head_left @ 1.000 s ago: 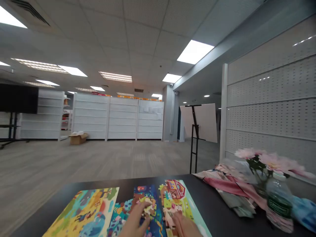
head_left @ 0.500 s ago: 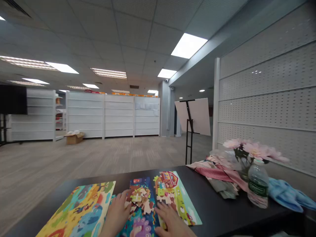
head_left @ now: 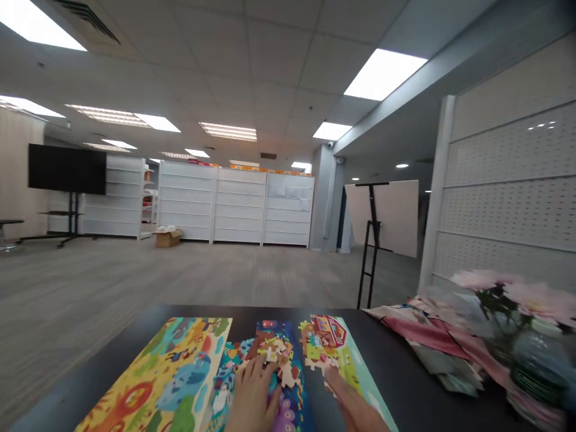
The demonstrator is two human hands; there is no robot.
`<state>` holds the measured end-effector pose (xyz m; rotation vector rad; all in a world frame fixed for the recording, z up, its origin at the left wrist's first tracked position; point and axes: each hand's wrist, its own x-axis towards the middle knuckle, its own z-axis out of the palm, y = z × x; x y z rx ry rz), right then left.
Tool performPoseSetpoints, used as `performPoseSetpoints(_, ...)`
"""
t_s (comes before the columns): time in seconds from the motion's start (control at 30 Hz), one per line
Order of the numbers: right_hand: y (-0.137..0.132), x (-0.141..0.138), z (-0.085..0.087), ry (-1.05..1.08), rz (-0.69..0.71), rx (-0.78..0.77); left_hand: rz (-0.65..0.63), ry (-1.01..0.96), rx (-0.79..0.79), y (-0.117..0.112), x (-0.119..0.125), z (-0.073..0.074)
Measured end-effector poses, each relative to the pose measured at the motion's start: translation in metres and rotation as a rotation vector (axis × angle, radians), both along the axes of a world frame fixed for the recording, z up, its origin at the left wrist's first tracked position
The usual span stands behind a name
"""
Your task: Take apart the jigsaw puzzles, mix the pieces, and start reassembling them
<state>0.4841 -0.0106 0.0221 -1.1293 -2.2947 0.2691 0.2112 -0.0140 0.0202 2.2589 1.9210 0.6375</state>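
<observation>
Three colourful puzzle boards lie side by side on a black table [head_left: 396, 372]. My left hand [head_left: 252, 393] rests flat, fingers spread, on the middle blue puzzle board [head_left: 279, 384], its fingertips touching a heap of loose puzzle pieces [head_left: 276, 354]. My right hand [head_left: 348, 399] lies on the right-hand farm puzzle board [head_left: 333, 351], fingers stretched forward toward pieces near its middle. The yellow puzzle board [head_left: 171, 378] at the left is untouched.
Folded pink and patterned cloths [head_left: 432, 336], pink flowers [head_left: 504, 288] and a water bottle [head_left: 535, 372] crowd the table's right end. Beyond the table stand an easel with a white board [head_left: 382, 222], white shelving [head_left: 234, 204], a cardboard box [head_left: 167, 237] and a black screen [head_left: 67, 169].
The view has swung left and tilted. Both hands stay on the puzzle boards; my left hand has slid up toward the loose pieces, and my right hand has reached forward on the farm board.
</observation>
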Motion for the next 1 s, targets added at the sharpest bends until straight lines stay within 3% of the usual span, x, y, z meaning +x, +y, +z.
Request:
performPoseSetpoints(0.07,-0.001,-0.032,0.029,0.088,-0.071,0.081,0.026,0.031,-0.012,-0.001,-0.001,0.0)
performPoseSetpoints(0.13,0.003,-0.067,0.045,0.046,0.044,0.056,0.07,0.074,-0.019,-0.001,-0.003,-0.001)
performPoseSetpoints(0.2,0.008,-0.089,0.045,-0.034,0.164,-0.002,0.107,0.111,-0.012,-0.001,-0.004,-0.003)
performPoseSetpoints(0.23,0.01,-0.091,0.041,-0.047,0.161,-0.016,0.113,0.122,-0.008,0.0,-0.005,-0.004)
performPoseSetpoints(0.3,0.013,-0.071,0.029,-0.041,0.031,-0.02,0.108,0.12,0.001,0.001,-0.006,-0.007)
performPoseSetpoints(0.43,0.005,0.023,0.01,-0.134,-0.33,-0.103,0.074,0.088,0.051,0.001,-0.007,-0.01)
performPoseSetpoints(0.5,-0.006,0.064,0.004,-0.193,-0.375,-0.167,0.043,0.066,0.087,-0.001,-0.006,-0.009)
performPoseSetpoints(0.57,-0.019,0.083,-0.002,-0.218,-0.398,-0.159,0.003,0.043,0.119,-0.004,-0.006,-0.008)
performPoseSetpoints(0.63,-0.032,0.08,-0.01,-0.232,-0.446,-0.086,-0.039,0.018,0.144,-0.006,-0.005,-0.008)
performPoseSetpoints(0.77,-0.045,0.049,-0.021,-0.279,-0.539,0.009,-0.085,-0.022,0.176,-0.009,-0.007,-0.006)
performPoseSetpoints(0.87,-0.046,0.038,-0.023,-0.324,-0.453,-0.073,-0.101,-0.043,0.19,-0.013,-0.008,-0.003)
performPoseSetpoints(1.0,-0.036,0.051,-0.026,-0.443,-0.282,-0.138,-0.101,-0.08,0.197,-0.018,-0.007,0.003)
